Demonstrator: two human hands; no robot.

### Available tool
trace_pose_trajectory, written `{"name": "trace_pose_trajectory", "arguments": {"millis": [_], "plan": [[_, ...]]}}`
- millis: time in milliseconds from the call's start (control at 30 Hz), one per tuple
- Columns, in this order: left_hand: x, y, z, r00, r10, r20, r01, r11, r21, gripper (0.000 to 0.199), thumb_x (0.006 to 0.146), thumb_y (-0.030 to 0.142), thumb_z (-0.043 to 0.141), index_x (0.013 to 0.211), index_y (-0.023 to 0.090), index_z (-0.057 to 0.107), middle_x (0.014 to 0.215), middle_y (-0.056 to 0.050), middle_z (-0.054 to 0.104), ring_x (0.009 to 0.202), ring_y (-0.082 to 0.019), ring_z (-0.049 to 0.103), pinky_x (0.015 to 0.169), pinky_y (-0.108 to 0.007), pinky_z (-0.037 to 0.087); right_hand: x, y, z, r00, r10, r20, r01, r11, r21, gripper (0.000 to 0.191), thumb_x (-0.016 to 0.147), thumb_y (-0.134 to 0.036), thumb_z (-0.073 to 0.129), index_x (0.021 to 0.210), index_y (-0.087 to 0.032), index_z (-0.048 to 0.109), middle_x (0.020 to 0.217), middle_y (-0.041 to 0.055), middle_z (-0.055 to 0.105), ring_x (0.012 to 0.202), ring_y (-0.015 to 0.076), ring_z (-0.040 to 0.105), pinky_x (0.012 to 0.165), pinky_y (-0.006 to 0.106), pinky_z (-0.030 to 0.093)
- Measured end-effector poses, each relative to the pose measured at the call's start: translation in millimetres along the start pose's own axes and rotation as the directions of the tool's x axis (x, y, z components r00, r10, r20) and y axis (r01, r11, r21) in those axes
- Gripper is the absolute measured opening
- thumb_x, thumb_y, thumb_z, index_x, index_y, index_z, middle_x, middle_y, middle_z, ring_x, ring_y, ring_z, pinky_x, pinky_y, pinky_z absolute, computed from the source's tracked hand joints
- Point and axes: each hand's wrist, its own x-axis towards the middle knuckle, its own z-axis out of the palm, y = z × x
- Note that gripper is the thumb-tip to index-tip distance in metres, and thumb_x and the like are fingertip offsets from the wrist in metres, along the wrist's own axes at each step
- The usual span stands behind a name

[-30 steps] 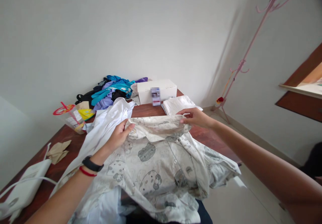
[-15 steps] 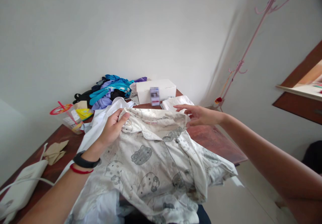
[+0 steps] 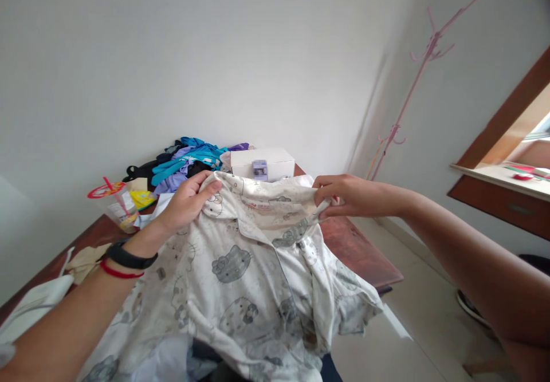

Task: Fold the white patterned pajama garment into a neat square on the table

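Note:
A white short-sleeved pajama shirt (image 3: 253, 267) with grey cartoon cat prints hangs between my hands, its collar side up and its front facing me. My left hand (image 3: 187, 201) pinches the collar at its left end, thumb on top. At the other end of the collar, my right hand (image 3: 346, 197) grips the fabric between thumb and fingers. The shirt's lower part drapes over the table's near edge and toward my lap, where pale cloth (image 3: 165, 362) shows beneath it.
On the brown table (image 3: 365, 253) lie a heap of blue, purple and black clothes (image 3: 193, 161), a white box (image 3: 275, 158), a plastic cup with a red straw (image 3: 118, 207), a yellow packet (image 3: 142, 200) and a white power strip (image 3: 34, 307). A pink coat rack (image 3: 408, 98) stands in the corner.
My right hand has closed on the right end of the collar, its fingers having been looser before. The shirt is slightly higher and further left in view, and the camera view has shifted.

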Motion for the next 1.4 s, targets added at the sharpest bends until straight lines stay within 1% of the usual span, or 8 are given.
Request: {"name": "trace_pose_trajectory", "arguments": {"millis": [233,367,533,700,900,1067,1167,1400], "plan": [[14.3,32.0,-4.5,0.997,0.078,-0.027,-0.079,0.997,-0.025,0.044,0.087,0.062,0.068,0.1,0.02,0.067,0.09,-0.001,0.068,0.078,-0.018,0.061,0.07,-0.025,0.049,5.9,-6.9,-22.1,0.957,0.151,-0.248,-0.094,0.969,0.227,0.024,0.086,-0.041,0.072,0.081,-0.02,0.06,0.076,-0.0009,0.06,0.067,0.013,0.053,0.058,0.024,0.039],[8.3,29.6,-2.5,0.99,0.123,-0.069,-0.112,0.981,0.156,0.038,0.093,0.057,0.061,0.084,0.02,0.063,0.076,0.002,0.059,0.071,-0.016,0.054,0.065,-0.024,0.043,25.2,5.8,-6.4,0.925,0.213,-0.314,-0.072,0.911,0.407,0.033,0.081,-0.037,0.077,0.099,-0.022,0.054,0.078,-0.0032,0.062,0.064,0.0123,0.052,0.056,0.023,0.038],[8.9,-16.3,0.5,0.991,0.068,-0.119,-0.021,0.934,0.356,0.039,0.094,0.057,0.056,0.081,0.02,0.061,0.073,0.002,0.059,0.072,-0.017,0.056,0.064,-0.026,0.04,70.9,52.7,43.3,0.903,0.291,-0.315,-0.055,0.807,0.587,0.048,0.082,-0.042,0.075,0.118,-0.023,0.051,0.091,0.0013,0.069,0.078,0.0183,0.064,0.065,0.028,0.05],[29.9,-105.4,13.2,0.997,-0.046,-0.069,0.077,0.831,0.551,0.041,0.096,0.058,0.047,0.088,0.021,0.062,0.083,-0.002,0.068,0.08,-0.022,0.063,0.071,-0.028,0.042,128.9,115.8,110.4,0.825,0.393,-0.406,-0.213,0.882,0.421,0.048,0.077,-0.036,0.078,0.12,-0.022,0.062,0.094,0.0028,0.067,0.086,0.0206,0.063,0.077,0.033,0.05],[18.6,-196.2,35.5,0.974,-0.224,0.044,0.15,0.774,0.616,0.038,0.095,0.056,0.05,0.076,0.023,0.057,0.068,-0.003,0.066,0.069,-0.025,0.065,0.061,-0.029,0.039,159.8,143.4,175.9,0.848,0.473,-0.238,-0.422,0.876,0.235,0.043,0.083,-0.025,0.077,0.124,-0.021,0.065,0.108,0.0076,0.069,0.095,0.0216,0.065,0.086,0.033,0.047],[-5.1,-215.1,40.5,0.973,-0.228,0.035,0.15,0.741,0.655,0.031,0.099,0.053,0.05,0.099,0.025,0.064,0.092,-0.008,0.073,0.087,-0.031,0.07,0.068,-0.033,0.044,151.2,147.4,202.5,0.85,0.493,-0.188,-0.483,0.87,0.096,0.045,0.088,-0.033,0.076,0.128,-0.02,0.063,0.113,0.01,0.07,0.102,0.0251,0.066,0.084,0.033,0.045],[-10.9,-215.8,40.5,0.99,-0.138,0.033,0.075,0.709,0.701,0.032,0.099,0.05,0.054,0.118,0.025,0.061,0.116,-0.011,0.069,0.104,-0.032,0.068,0.074,-0.035,0.048,146.5,145.4,212.5,0.823,0.504,-0.262,-0.515,0.857,0.033,0.044,0.091,-0.038,0.071,0.13,-0.021,0.06,0.117,0.0099,0.068,0.102,0.0256,0.066,0.081,0.032,0.046],[-17.3,-212.9,41.8,0.994,-0.063,0.089,-0.022,0.68,0.732,0.038,0.102,0.038,0.052,0.138,0.025,0.05,0.136,-0.011,0.059,0.118,-0.031,0.063,0.081,-0.038,0.054,128.2,127.4,215.4,0.8,0.433,-0.416,-0.46,0.887,0.039,0.042,0.102,-0.046,0.049,0.136,-0.022,0.054,0.128,0.0122,0.059,0.089,0.0233,0.066,0.077,0.034,0.048]]}}
